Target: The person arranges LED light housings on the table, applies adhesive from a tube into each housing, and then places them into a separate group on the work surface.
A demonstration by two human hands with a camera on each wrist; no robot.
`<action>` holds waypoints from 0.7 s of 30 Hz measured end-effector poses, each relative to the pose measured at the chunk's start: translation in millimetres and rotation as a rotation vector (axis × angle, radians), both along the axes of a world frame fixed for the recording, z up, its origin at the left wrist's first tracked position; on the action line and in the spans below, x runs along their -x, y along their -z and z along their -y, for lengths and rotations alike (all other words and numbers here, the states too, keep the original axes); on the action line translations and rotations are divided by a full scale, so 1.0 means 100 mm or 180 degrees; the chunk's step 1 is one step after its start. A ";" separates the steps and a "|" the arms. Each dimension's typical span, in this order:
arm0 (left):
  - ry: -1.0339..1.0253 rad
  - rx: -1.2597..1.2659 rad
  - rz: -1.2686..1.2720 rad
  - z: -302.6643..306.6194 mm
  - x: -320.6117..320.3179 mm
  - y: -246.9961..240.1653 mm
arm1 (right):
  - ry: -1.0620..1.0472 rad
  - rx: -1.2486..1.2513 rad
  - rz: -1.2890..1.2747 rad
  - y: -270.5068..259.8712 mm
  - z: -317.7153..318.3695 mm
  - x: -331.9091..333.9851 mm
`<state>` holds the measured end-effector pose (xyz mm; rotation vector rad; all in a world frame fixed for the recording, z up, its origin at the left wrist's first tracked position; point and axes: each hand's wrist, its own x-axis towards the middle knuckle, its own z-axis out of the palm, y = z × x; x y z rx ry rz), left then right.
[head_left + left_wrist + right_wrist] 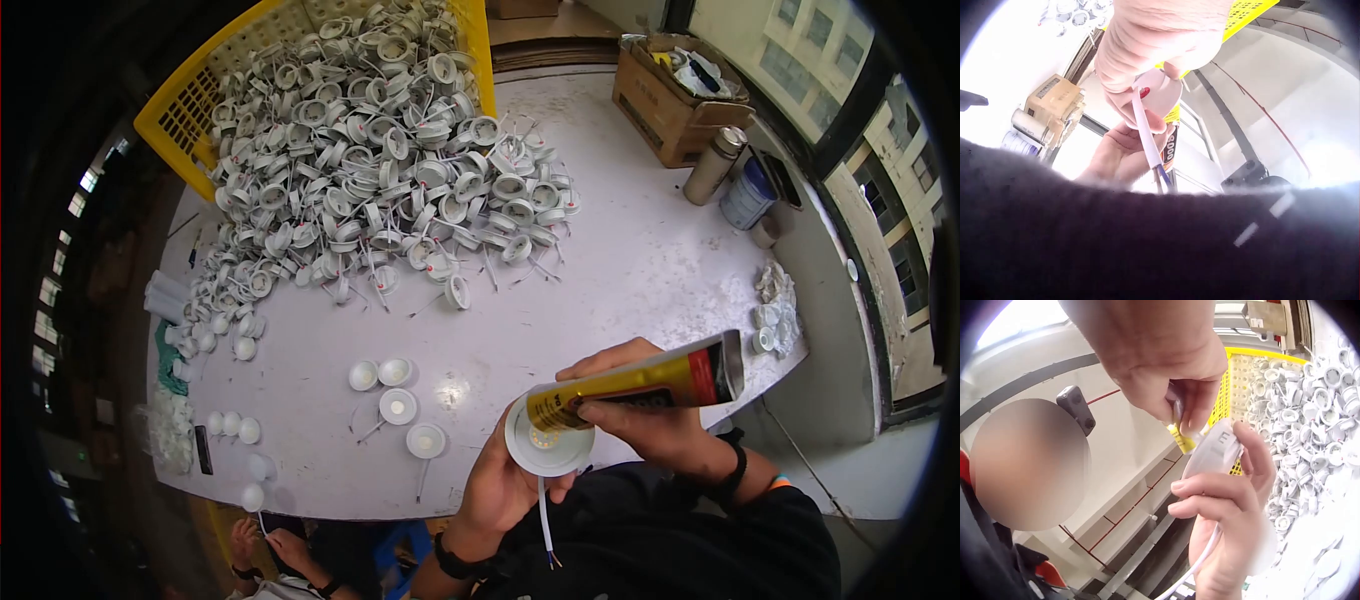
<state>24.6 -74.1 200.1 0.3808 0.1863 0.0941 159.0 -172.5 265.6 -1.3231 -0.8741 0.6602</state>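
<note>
My left hand (500, 487) grips a round white LED light housing (530, 462) from below, its open face turned up. Small yellowish dots show inside it. From its lower side hangs a white cable (545, 515) with bare wire ends. My right hand (650, 425) holds a gold and black glue tube (620, 384) slanted, its nozzle end down over the housing. In the right wrist view the fingers of my left hand (1229, 506) curl round the rim of the housing (1210, 459), and the tube's yellow end (1182, 440) is close to it.
A tipped yellow crate (180, 130) spills a heap of white housings (370, 170) over the table (600, 260). Several separate housings (398, 405) stand near the front edge. At the right are a cardboard box (660, 105), a can (715, 165) and a tub (748, 195). Another person's hands (285, 548) work at lower left.
</note>
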 end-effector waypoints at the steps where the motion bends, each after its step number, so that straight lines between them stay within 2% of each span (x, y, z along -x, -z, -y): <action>1: 0.0058 0.0053 0.0112 -0.01 0.00 0.05 | -0.0002 -0.0007 -0.0002 0.02 -0.01 0.00; 6: 0.0156 0.0254 0.0299 -0.02 0.01 0.13 | 0.0164 -0.0120 -0.0531 0.04 0.01 0.05; 9: -0.0021 0.0306 0.0192 -0.04 0.03 0.02 | 0.0296 -0.0269 -0.0929 0.00 0.04 0.01; 11: -0.0316 0.0402 -0.0542 -0.10 0.04 -0.09 | 0.0567 -0.0267 -0.1195 -0.01 0.00 0.02; 14: -0.0309 0.0327 -0.0342 -0.27 0.17 0.00 | 0.0589 -0.0356 -0.1418 0.06 -0.05 0.01; 15: -0.0399 0.0308 -0.0344 -0.33 0.22 0.04 | 0.0794 -0.0354 -0.1448 0.05 -0.10 0.06; 18: -0.0609 0.0013 -0.0396 -0.55 0.43 0.18 | 0.0828 -0.0303 -0.1470 0.10 -0.16 0.11; 20: -0.0990 -0.0341 -0.0794 -0.74 0.58 0.26 | 0.0861 -0.0221 -0.1464 0.13 -0.21 0.16; 21: -0.1149 -0.0523 -0.0664 -0.86 0.69 0.38 | 0.0958 -0.0180 -0.1444 0.17 -0.22 0.19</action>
